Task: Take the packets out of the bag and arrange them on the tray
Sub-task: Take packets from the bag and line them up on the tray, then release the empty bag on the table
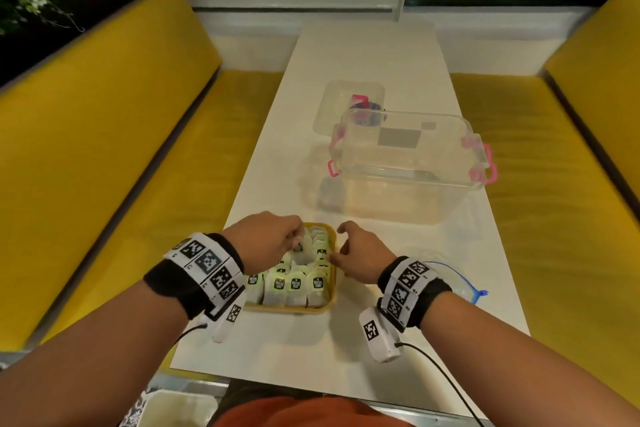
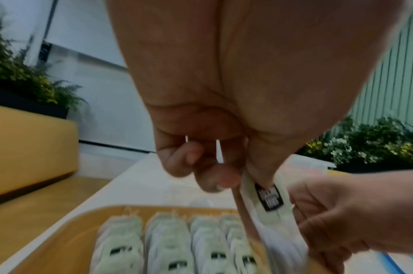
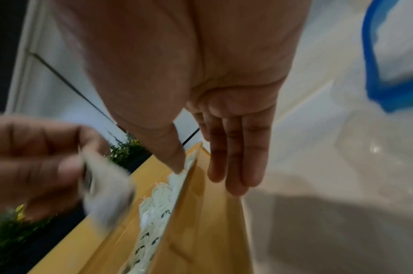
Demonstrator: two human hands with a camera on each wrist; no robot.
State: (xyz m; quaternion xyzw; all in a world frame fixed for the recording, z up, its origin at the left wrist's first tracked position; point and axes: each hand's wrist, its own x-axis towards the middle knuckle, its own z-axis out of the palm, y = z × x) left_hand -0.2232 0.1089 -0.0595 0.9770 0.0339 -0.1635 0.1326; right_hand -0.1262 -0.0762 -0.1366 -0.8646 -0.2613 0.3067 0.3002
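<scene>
A yellow tray (image 1: 287,309) (image 2: 71,231) (image 3: 200,222) sits on the near part of the white table, filled with rows of pale green-and-white packets (image 1: 296,288) (image 2: 168,241) (image 3: 158,204). My left hand (image 1: 298,243) (image 2: 236,178) hovers over the tray and pinches one packet (image 1: 304,251) (image 2: 268,200) (image 3: 107,194) by its top, hanging down. My right hand (image 1: 337,250) (image 3: 200,170) is at the tray's right rim, fingers (image 3: 233,157) straight outside it, thumb touching the packets inside. The clear bag (image 1: 450,277) with a blue zip (image 3: 374,55) lies flat to the right.
A clear plastic box (image 1: 408,163) with pink latches stands mid-table beyond the tray. Its lid (image 1: 346,104) lies behind it with a pink and purple item. Yellow benches (image 1: 104,149) flank the narrow table (image 1: 363,52) on both sides.
</scene>
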